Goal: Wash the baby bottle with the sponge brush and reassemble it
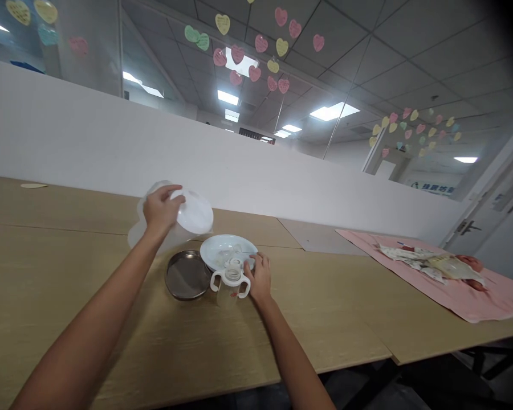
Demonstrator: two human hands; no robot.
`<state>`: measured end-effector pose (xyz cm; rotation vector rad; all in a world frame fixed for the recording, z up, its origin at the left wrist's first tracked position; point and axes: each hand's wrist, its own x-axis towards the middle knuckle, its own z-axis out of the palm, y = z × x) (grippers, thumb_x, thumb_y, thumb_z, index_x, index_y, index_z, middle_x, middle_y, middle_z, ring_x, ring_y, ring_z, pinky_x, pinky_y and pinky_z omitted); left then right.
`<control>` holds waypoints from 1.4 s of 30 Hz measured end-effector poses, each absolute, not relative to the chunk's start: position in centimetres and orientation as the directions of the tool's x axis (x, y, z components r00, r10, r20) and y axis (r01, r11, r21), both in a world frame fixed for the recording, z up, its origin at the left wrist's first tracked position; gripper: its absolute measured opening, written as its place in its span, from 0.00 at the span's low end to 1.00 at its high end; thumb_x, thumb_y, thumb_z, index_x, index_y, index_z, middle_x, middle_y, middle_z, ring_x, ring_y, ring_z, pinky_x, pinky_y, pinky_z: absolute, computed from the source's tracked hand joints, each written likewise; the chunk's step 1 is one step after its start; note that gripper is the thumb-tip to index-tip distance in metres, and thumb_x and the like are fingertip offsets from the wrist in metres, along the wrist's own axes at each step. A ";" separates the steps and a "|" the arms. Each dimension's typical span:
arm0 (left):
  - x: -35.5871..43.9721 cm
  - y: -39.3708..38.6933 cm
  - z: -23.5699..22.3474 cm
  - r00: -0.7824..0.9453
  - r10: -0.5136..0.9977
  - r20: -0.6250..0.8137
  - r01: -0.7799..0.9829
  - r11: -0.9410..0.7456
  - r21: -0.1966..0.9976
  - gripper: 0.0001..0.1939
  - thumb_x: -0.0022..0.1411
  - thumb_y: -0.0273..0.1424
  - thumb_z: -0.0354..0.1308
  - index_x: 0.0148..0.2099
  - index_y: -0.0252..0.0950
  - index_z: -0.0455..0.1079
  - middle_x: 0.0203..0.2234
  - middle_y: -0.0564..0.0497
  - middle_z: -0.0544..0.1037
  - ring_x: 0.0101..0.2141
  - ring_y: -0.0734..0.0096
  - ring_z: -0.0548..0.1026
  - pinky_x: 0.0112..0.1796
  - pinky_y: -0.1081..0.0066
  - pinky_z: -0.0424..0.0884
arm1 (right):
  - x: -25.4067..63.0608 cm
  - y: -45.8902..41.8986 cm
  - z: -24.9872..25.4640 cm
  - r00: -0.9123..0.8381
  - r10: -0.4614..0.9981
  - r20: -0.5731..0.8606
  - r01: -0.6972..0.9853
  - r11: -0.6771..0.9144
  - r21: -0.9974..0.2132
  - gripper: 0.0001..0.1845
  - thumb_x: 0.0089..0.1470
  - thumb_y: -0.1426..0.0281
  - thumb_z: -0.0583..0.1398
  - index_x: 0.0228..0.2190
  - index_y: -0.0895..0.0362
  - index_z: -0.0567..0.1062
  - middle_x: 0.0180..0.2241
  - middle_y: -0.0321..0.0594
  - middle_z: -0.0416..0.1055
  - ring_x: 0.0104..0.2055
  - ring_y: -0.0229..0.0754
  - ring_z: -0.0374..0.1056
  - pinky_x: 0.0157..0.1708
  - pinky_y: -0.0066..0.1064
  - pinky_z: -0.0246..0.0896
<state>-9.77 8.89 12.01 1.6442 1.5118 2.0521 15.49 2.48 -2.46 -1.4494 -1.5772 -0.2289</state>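
My left hand [163, 209] is raised above the table and grips the edge of a round white plastic lid [195, 212], with a cloudy translucent sheet or cover [139, 223] hanging behind it. My right hand [259, 278] is at the right side of a two-handled baby bottle [231, 280], its fingers against the bottle's top and handle. The bottle stands at the front rim of a white plate [222, 249], which holds some clear items. To the left of the bottle lies a round dark steel tray [187, 274], tilted against the plate.
A pink towel [491, 299] at the right carries a baby doll [436, 266] in patterned cloth. A grey mat [320, 238] lies on the tan table [68, 296]. Behind rises a white partition [111, 148]. A door [491, 222] stands at the far right.
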 end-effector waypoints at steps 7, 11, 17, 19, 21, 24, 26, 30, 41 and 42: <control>-6.0 6.6 11.8 -0.272 0.542 0.795 0.549 -0.591 0.591 0.16 0.45 0.31 0.55 0.40 0.39 0.73 0.36 0.52 0.77 0.37 0.66 0.73 0.42 0.69 0.68 | 15.5 3.0 -3.2 0.244 0.697 0.674 0.710 0.345 -0.614 0.26 0.51 0.60 0.51 0.50 0.58 0.57 0.48 0.47 0.59 0.51 0.47 0.55 0.50 0.41 0.51; -5.8 6.5 11.7 -0.272 0.526 0.806 0.536 -0.613 0.581 0.17 0.46 0.31 0.55 0.40 0.38 0.73 0.38 0.52 0.76 0.40 0.66 0.73 0.44 0.69 0.67 | 15.4 2.9 -3.2 0.250 0.713 0.655 0.679 0.353 -0.644 0.26 0.51 0.60 0.51 0.50 0.58 0.56 0.49 0.47 0.58 0.52 0.47 0.54 0.51 0.41 0.50; -5.8 6.6 11.5 -0.251 0.494 0.832 0.547 -0.637 0.543 0.17 0.45 0.30 0.55 0.40 0.38 0.73 0.39 0.50 0.75 0.41 0.65 0.72 0.45 0.68 0.67 | 15.4 3.0 -3.3 0.293 0.707 0.643 0.675 0.324 -0.663 0.29 0.50 0.58 0.52 0.50 0.58 0.57 0.50 0.49 0.57 0.53 0.47 0.54 0.51 0.40 0.51; -5.8 6.6 11.5 -0.240 0.479 0.844 0.554 -0.647 0.525 0.17 0.46 0.30 0.55 0.40 0.38 0.73 0.40 0.50 0.75 0.41 0.65 0.72 0.45 0.68 0.67 | 15.4 3.1 -3.5 0.323 0.711 0.625 0.663 0.301 -0.685 0.31 0.49 0.57 0.53 0.51 0.60 0.56 0.51 0.50 0.56 0.53 0.48 0.54 0.51 0.41 0.51; -5.6 6.5 11.5 -0.227 0.465 0.856 0.559 -0.657 0.506 0.17 0.46 0.30 0.55 0.40 0.37 0.73 0.40 0.49 0.75 0.42 0.64 0.72 0.45 0.68 0.66 | 15.4 3.3 -3.7 0.332 0.727 0.601 0.646 0.288 -0.707 0.32 0.48 0.57 0.53 0.51 0.61 0.56 0.50 0.51 0.57 0.52 0.48 0.55 0.51 0.42 0.51; -5.5 6.2 11.5 -0.212 0.456 0.864 0.571 -0.660 0.488 0.17 0.45 0.30 0.55 0.40 0.37 0.73 0.40 0.49 0.75 0.42 0.65 0.72 0.45 0.69 0.66 | 15.5 3.6 -4.0 0.319 0.757 0.570 0.612 0.294 -0.734 0.31 0.49 0.57 0.53 0.51 0.61 0.58 0.49 0.51 0.60 0.52 0.49 0.55 0.52 0.43 0.48; -5.4 6.0 11.6 -0.199 0.457 0.867 0.584 -0.655 0.480 0.17 0.45 0.29 0.55 0.41 0.38 0.73 0.40 0.50 0.75 0.42 0.66 0.71 0.46 0.69 0.66 | 15.5 3.7 -4.2 0.328 0.766 0.553 0.576 0.302 -0.760 0.33 0.48 0.56 0.53 0.51 0.62 0.58 0.51 0.51 0.58 0.54 0.49 0.53 0.53 0.43 0.46; -5.4 5.7 11.8 -0.187 0.484 0.855 0.602 -0.632 0.489 0.17 0.46 0.30 0.55 0.41 0.39 0.72 0.40 0.51 0.75 0.42 0.66 0.71 0.46 0.68 0.66 | 15.8 4.1 -4.3 0.336 0.781 0.526 0.426 0.372 -0.825 0.38 0.44 0.57 0.57 0.54 0.59 0.55 0.52 0.48 0.58 0.54 0.48 0.54 0.52 0.43 0.50; -5.5 6.0 11.6 -0.203 0.479 0.854 0.566 -0.655 0.501 0.17 0.46 0.30 0.55 0.41 0.37 0.72 0.41 0.50 0.74 0.43 0.67 0.71 0.47 0.70 0.65 | 16.3 4.7 -4.3 0.280 0.870 0.405 0.195 0.362 -0.912 0.42 0.40 0.60 0.61 0.55 0.57 0.52 0.52 0.46 0.60 0.50 0.46 0.60 0.49 0.38 0.57; -5.5 6.0 11.6 -0.199 0.477 0.856 0.568 -0.656 0.497 0.17 0.46 0.30 0.55 0.41 0.37 0.72 0.41 0.50 0.74 0.43 0.66 0.71 0.47 0.70 0.65 | 16.3 4.7 -4.3 0.281 0.872 0.401 0.183 0.361 -0.914 0.43 0.40 0.60 0.61 0.55 0.58 0.52 0.52 0.46 0.60 0.51 0.46 0.60 0.48 0.38 0.57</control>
